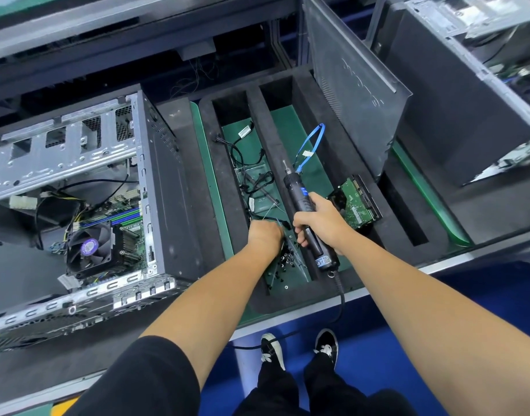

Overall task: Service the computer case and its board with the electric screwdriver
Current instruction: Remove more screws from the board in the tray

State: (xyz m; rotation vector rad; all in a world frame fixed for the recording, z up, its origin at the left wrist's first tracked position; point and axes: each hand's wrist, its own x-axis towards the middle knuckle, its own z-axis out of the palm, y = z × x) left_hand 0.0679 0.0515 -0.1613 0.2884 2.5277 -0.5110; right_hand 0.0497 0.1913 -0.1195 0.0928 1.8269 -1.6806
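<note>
One screwdriver (305, 214) sits in our right hand (320, 223), fingers wrapped tight around its black barrel, bit pointing away from us over the foam tray (359, 163). Its cord (341, 301) drops off the bench edge. Our left hand (265, 234) is curled down into the tray's left slot among loose screws (286, 259) and black cables (251, 163); we cannot tell whether it grips anything. A blue cable (313, 145) lies in the next slot, a drive (355, 202) just right of the screwdriver. Left of the tray lies the open case (155, 175), its board (128, 211) and fan (89, 247) exposed.
</note>
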